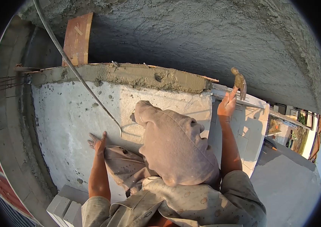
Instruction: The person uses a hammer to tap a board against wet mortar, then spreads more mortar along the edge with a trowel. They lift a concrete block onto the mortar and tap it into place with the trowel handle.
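Observation:
My right hand (pixel 226 106) is raised on the right, its fingers wrapped around the handle of a claw hammer (pixel 239 81). The hammer's head points up and looks coated with dried mortar. It is held beside the end of a rough mortar ledge (pixel 141 76) that has a thin board edge along its far side. On the left, my left hand (pixel 98 143) has its fingers spread on the pale, mortar-spattered surface (pixel 77 113), next to my bent knee. A grey cable or hose (pixel 71 66) hangs down and ends near that knee.
A reddish-brown board (pixel 77 39) stands upright behind the ledge, below a rough plastered wall (pixel 198 34). Grey blocks (pixel 64 206) sit at the lower left. Thin rebar (pixel 5 84) sticks out at the left edge. A drop with buildings shows at the far right.

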Demonstrator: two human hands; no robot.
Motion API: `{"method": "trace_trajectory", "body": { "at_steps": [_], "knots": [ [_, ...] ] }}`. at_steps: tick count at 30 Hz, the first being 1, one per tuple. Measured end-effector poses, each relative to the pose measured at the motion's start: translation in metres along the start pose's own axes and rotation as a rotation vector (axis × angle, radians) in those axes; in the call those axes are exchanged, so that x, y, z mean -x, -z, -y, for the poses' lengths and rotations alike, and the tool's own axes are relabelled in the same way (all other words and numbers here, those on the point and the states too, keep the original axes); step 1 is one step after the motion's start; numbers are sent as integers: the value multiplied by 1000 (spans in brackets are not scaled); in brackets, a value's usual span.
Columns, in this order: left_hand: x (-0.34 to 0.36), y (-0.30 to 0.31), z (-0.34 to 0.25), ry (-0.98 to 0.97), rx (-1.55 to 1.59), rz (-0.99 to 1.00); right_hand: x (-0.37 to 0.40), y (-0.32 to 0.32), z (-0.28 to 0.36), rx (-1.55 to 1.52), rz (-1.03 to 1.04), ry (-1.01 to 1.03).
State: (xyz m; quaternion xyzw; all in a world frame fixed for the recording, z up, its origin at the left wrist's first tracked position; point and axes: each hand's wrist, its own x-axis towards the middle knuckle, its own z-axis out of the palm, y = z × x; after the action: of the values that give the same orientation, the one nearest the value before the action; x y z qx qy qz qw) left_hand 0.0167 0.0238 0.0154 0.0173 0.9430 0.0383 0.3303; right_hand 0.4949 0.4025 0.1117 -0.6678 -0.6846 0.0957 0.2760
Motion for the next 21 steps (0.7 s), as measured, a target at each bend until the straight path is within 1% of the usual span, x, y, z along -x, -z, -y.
{"method": "trace_trajectory", "body": {
  "at_steps": [2,5,6,7,8,9,10,13,14,17,18,21],
  "knots": [
    [1,7,5,8,-29,3,32,-18,-26,24,-21,13],
    [-12,3,0,2,-11,-23,10,-2,-22,205,477,-229],
    [-15,2,-5,4,1,-28,-1,-5,-20,141,419,-170],
    [-4,-1,6,20,-10,-12,7,0,-22,92,339,-80],
    [-2,-3,5,28,-8,-7,0,-2,-20,26,236,21],
    [-3,-1,4,33,-3,-7,-8,1,-1,-48,129,121],
    [-4,0,2,36,2,-7,-11,14,28,-74,299,-14],
    [1,4,0,49,6,-8,-20,20,87,44,675,-91],
    [2,5,-2,56,14,-9,-18,8,90,-47,602,101],
    [10,12,-5,47,38,-1,-29,-16,132,-23,651,314],
    [13,14,-6,54,50,4,-36,-25,146,34,672,427],
    [15,15,-7,67,76,8,-53,-36,215,219,924,624]
  ]
}}
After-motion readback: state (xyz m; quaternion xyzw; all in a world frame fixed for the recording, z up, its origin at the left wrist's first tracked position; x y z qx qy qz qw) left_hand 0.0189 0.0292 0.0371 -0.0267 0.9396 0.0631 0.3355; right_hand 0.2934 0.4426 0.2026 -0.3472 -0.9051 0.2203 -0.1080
